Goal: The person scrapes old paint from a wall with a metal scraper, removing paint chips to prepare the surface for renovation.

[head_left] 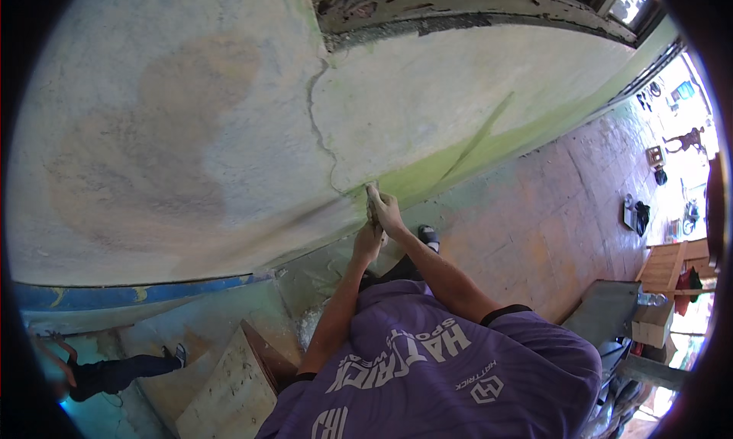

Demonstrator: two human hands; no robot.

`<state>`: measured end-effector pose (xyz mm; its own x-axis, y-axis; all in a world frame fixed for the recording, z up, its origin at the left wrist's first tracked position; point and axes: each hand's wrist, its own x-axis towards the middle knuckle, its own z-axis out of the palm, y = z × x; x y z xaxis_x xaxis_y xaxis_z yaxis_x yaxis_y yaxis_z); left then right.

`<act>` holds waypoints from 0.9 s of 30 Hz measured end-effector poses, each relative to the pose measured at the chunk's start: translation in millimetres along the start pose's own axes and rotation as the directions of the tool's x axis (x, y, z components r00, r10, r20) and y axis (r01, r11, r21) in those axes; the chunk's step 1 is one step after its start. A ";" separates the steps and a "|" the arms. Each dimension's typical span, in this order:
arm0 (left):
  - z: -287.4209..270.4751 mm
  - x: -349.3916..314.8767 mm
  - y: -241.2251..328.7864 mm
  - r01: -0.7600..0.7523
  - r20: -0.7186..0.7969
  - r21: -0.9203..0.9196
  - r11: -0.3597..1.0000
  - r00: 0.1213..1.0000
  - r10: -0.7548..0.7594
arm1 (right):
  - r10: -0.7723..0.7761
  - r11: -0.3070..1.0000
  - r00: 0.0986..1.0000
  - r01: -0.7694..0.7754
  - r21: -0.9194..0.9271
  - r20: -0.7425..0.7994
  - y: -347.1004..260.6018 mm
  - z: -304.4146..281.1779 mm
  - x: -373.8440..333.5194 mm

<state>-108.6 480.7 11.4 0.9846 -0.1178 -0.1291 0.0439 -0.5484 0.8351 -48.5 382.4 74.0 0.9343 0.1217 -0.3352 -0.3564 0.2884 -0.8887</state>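
Observation:
Both my hands meet in front of a painted wall (252,118), low on it where pale white paint turns to a green band (458,153). My right hand (385,212) is closed, its fingers close to the wall. Just below and against it, my left hand (368,240) is closed too. Between them a small greyish thing shows at the upper end, touching or nearly touching the wall; its kind cannot be made out, and my fingers hide most of it. A wavy crack (313,107) runs down the wall from a ledge corner towards my hands.
A rough window ledge (458,10) juts out above. The tiled floor (527,217) stretches right, with a wooden crate (664,267) and a grey table (599,305) along it. At lower left lies a pale board (229,385), and another person (107,374) stands beyond it.

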 end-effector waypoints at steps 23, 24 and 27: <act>-4.6 13.1 36.2 0.122 0.070 0.046 0.991 0.990 -0.125 | -0.219 0.952 0.967 0.181 -0.248 -0.132 -8.4 -14.9 8.5; -3.6 9.7 33.0 0.131 0.061 0.095 0.987 0.989 -0.137 | -0.217 0.952 0.968 0.181 -0.246 -0.128 -5.0 -14.9 6.4; -8.5 11.8 36.7 0.131 -0.021 0.166 0.977 0.991 -0.129 | -0.188 0.957 0.971 0.147 -0.252 -0.146 -18.1 -5.9 5.3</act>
<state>-93.9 466.2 45.1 0.9741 -0.0281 -0.2244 0.1438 -0.6888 0.7105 -37.0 372.2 86.5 0.9761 -0.0749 -0.2042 -0.2005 0.0547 -0.9782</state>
